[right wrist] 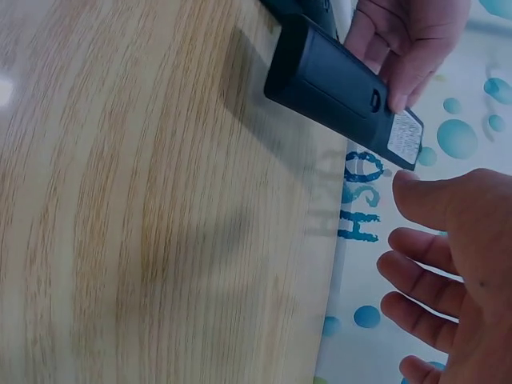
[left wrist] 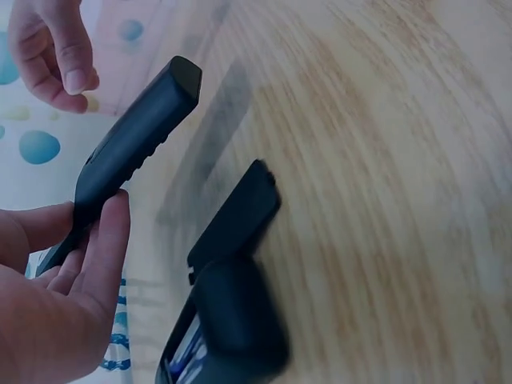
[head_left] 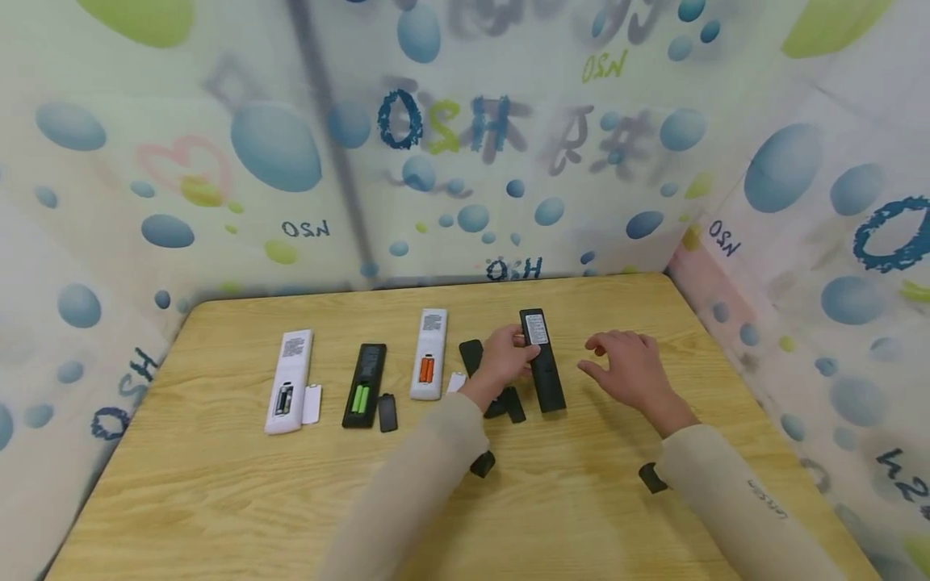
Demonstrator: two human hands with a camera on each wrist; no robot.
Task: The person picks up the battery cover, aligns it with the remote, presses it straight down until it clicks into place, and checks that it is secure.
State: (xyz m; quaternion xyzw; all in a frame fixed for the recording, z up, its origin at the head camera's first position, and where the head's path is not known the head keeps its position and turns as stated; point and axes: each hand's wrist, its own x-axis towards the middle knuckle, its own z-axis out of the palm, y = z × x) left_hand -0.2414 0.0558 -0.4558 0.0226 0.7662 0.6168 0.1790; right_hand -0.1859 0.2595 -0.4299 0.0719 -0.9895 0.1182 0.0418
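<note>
In the head view my left hand (head_left: 504,355) grips a black remote control (head_left: 546,375) by its side, back turned up, with a white label at its far end. The right wrist view shows the battery cover (right wrist: 344,84) fitted on that remote, which is tilted above the table. My right hand (head_left: 632,367) hovers to the right of it, fingers loosely bent, holding nothing. Beneath my left hand lies another black remote (head_left: 471,353), partly hidden. Its battery bay is uncovered in the left wrist view, and a loose black cover (left wrist: 240,212) lies beside it.
Leftward on the wooden table (head_left: 240,500) lie a white remote (head_left: 427,323) with orange batteries, a black remote (head_left: 372,363) with green batteries and another white remote (head_left: 294,363) with dark batteries. Loose covers (head_left: 388,412) lie next to them. A patterned curtain (head_left: 465,186) stands behind.
</note>
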